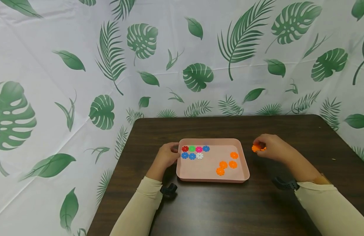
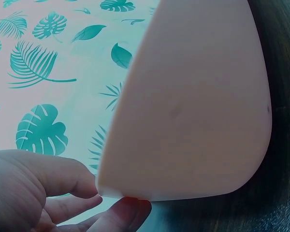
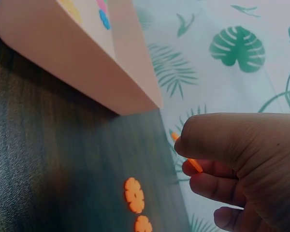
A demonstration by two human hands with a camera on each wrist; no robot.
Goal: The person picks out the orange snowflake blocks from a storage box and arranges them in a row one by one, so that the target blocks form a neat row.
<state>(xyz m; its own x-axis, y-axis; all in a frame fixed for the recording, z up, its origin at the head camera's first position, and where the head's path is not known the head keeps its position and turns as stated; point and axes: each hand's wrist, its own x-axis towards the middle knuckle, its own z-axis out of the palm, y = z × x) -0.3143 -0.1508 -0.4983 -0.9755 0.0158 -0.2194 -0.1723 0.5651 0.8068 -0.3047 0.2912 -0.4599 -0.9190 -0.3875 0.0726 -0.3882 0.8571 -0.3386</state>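
A pink tray (image 1: 199, 173) sits on the table with its left edge pinched by my left hand (image 1: 166, 156). In the left wrist view, a thumb and fingertip (image 2: 128, 212) meet at the rim of the tray (image 2: 188, 106). Off the tray's right side, my right hand (image 1: 271, 147) pinches an orange flower-shaped disc (image 3: 195, 165) between thumb and fingers. Orange discs (image 3: 134, 195) lie on the table below that hand. Inside the tray, several orange discs (image 1: 223, 164) are spread at the right, while red (image 1: 185, 148), green, pink, blue and white (image 1: 199, 156) ones line up in two rows at upper left.
The dark wooden table (image 1: 211, 209) reaches back to a white cloth (image 1: 170, 91) printed with green leaves, which also hangs along the left side. A dark band (image 1: 168, 189) is on the left wrist and another (image 1: 285, 183) on the right.
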